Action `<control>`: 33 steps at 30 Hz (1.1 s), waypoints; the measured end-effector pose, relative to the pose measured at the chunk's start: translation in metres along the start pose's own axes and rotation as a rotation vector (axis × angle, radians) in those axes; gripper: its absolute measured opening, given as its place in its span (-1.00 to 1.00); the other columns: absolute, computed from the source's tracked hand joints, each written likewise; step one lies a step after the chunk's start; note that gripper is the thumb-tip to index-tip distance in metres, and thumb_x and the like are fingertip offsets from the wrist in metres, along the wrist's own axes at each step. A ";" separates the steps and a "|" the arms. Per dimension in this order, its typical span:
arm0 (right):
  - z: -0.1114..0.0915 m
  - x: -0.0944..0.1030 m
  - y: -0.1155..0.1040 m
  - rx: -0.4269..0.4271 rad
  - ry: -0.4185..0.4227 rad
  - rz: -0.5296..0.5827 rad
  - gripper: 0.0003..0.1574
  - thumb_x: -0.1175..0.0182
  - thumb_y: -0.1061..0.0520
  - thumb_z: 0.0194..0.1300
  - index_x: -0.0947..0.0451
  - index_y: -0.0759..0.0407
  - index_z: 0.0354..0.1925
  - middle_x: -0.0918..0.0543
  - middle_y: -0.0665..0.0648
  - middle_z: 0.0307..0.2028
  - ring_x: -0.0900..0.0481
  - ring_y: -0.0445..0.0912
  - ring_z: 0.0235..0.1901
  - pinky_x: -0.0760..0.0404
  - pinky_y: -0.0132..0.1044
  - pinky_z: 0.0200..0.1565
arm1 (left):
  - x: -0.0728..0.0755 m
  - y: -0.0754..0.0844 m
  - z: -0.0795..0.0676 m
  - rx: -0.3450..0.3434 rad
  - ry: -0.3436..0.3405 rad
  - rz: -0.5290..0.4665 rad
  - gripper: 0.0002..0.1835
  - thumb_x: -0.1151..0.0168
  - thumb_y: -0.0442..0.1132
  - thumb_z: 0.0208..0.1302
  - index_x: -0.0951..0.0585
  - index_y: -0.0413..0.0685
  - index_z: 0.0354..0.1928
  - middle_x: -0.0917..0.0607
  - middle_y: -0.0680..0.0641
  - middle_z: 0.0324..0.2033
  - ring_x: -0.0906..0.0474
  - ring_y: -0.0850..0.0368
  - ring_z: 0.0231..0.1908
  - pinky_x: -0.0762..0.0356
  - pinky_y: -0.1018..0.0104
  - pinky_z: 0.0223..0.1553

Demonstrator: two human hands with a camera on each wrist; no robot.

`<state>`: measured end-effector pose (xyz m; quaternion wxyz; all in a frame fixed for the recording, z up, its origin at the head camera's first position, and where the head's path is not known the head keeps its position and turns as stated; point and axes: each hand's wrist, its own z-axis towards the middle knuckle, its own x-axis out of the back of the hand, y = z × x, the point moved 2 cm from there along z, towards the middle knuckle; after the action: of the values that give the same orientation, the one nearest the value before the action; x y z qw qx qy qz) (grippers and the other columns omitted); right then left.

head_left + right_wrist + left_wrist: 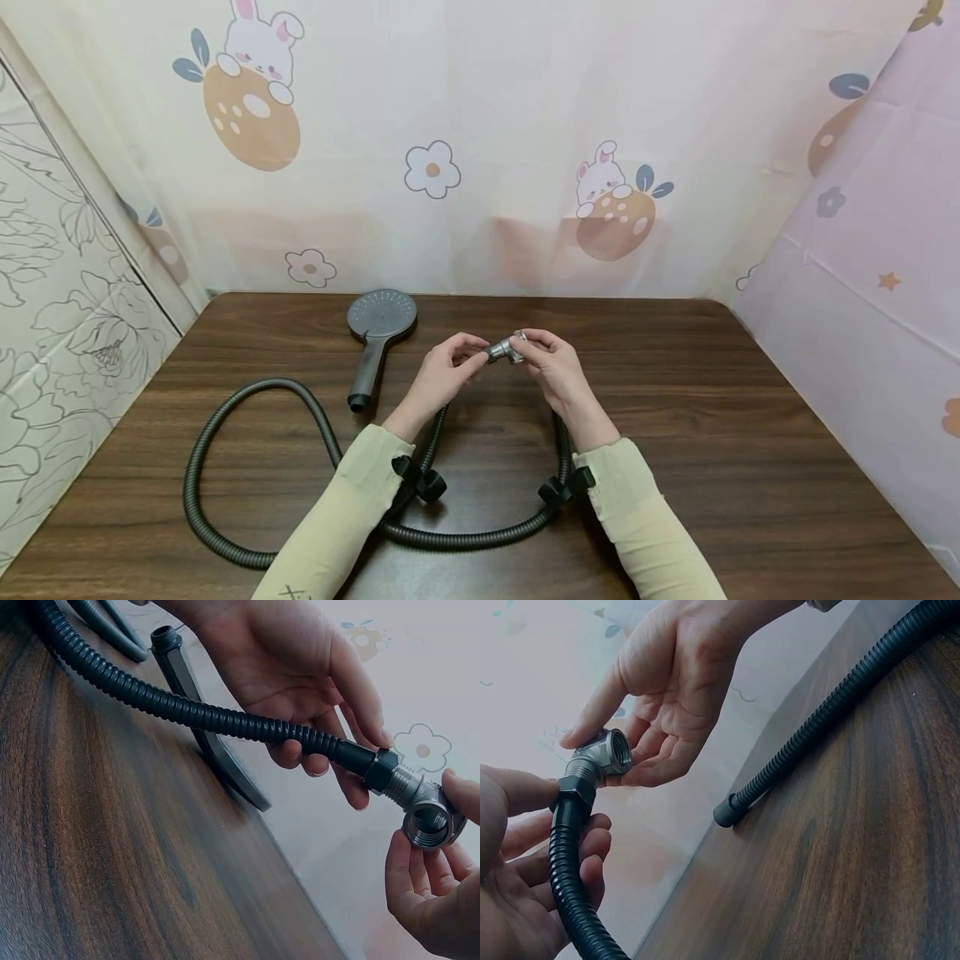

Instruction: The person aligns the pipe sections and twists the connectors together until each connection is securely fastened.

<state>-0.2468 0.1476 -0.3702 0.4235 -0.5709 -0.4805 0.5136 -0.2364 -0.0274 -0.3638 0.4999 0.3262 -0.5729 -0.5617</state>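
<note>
Above the table my left hand (441, 372) holds the end of a black ribbed shower hose (566, 862), its fingers round the hose by a black hex nut (576, 792). My right hand (557, 371) pinches a silver metal elbow fitting (600, 757) between thumb and fingers. The nut sits at the fitting's threaded neck (403, 786), with some thread showing between nut and body. One threaded opening of the fitting faces the right wrist camera. The hose's other end (727, 812) lies loose on the table.
A grey shower head (382, 315) lies face up near the table's back edge, left of my hands. The hose (197, 467) loops over the wooden table (720, 417) in front of me. A printed curtain (510, 108) hangs behind.
</note>
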 end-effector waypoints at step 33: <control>0.001 0.001 -0.002 -0.020 0.011 -0.004 -0.62 -0.17 0.22 0.21 -0.39 0.32 -0.01 -0.61 -0.04 -0.23 -0.57 -0.27 -0.33 -0.48 -0.19 -0.01 | -0.002 -0.018 0.008 0.012 0.019 0.017 -0.72 -0.16 -0.16 0.25 -0.52 -0.10 -0.04 -0.66 -0.17 -0.24 -0.56 -0.15 -0.31 -0.56 0.16 -0.28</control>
<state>-0.2475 0.1491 -0.3690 0.4215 -0.5770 -0.4844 0.5047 -0.2473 -0.0259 -0.3803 0.5082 0.3295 -0.5743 -0.5509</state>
